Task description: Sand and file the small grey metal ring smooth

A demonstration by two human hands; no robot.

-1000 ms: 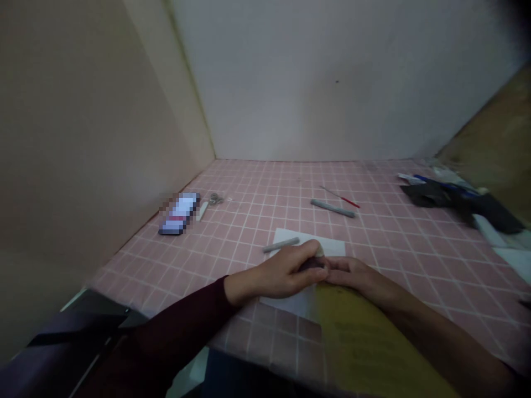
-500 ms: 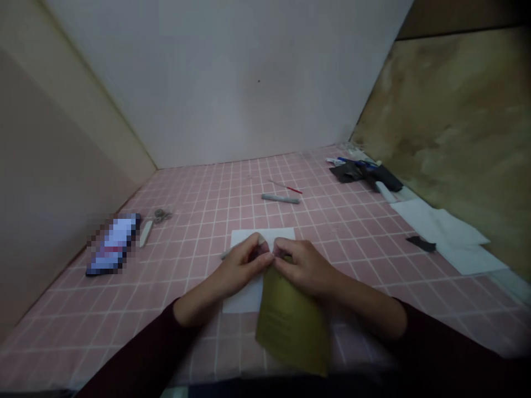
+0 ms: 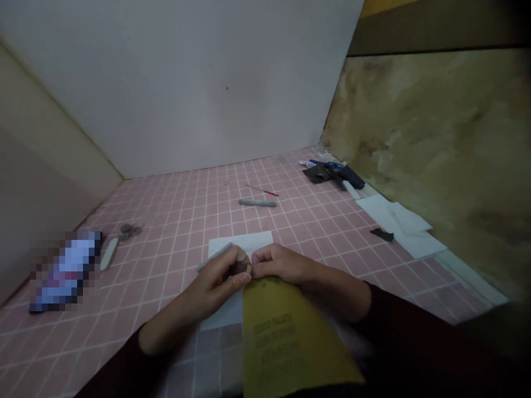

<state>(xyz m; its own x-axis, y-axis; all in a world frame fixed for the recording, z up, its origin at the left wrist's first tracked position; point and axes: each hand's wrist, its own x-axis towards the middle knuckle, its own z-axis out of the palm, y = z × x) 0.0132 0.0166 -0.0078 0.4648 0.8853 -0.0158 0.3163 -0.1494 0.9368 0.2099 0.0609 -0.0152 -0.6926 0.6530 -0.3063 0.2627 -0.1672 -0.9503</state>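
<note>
My right hand (image 3: 286,264) is closed, pinching the top edge of a yellow sheet (image 3: 290,337) printed with dark lines of text, like the backing of sandpaper. The sheet hangs down past the table's near edge. Just left of it, my left hand (image 3: 219,282) is closed, with a small yellowish piece (image 3: 249,269) between thumb and fingers; whether it joins the sheet is unclear. Beneath both hands lies a white paper (image 3: 222,315), partly covered. A grey stick (image 3: 215,257) rests across its left edge, behind my left hand.
A grey marker-like stick (image 3: 257,203) and a thin red-handled tool (image 3: 265,191) lie further back. At left are a blurred phone-like object (image 3: 66,271), a white strip (image 3: 109,254) and a grey lump (image 3: 129,229). Dark scraps (image 3: 321,174) and white sheets (image 3: 398,221) line the right wall.
The view has swung to the right, so things sit further left. My hands have parted slightly, and a small yellowish piece shows in my left fingers. More of the yellow sheet's print faces me.
</note>
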